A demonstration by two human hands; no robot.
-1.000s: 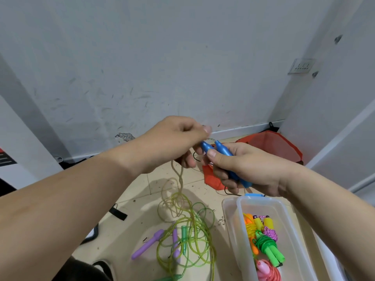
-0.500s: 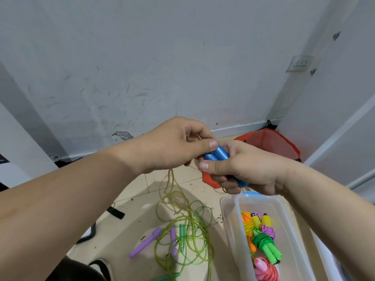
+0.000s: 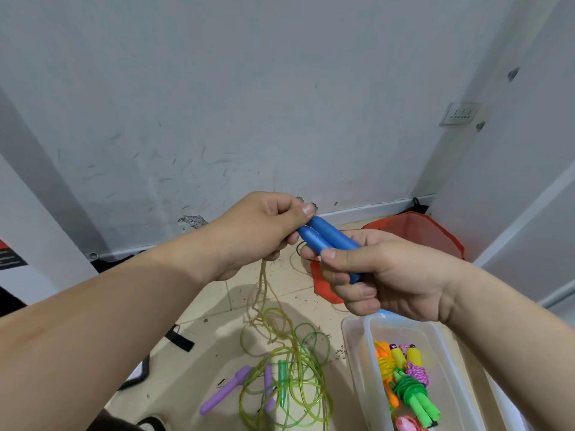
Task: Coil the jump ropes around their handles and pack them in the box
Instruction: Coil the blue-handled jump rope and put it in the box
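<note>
While both hands hold blue handles, rope dangles — uncoiled.

Bare left hand, right hand (short nails)

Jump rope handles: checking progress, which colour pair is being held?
The blue pair, gripped by the right hand and pinched by the left hand; the purple handles lie on the floor.
</note>
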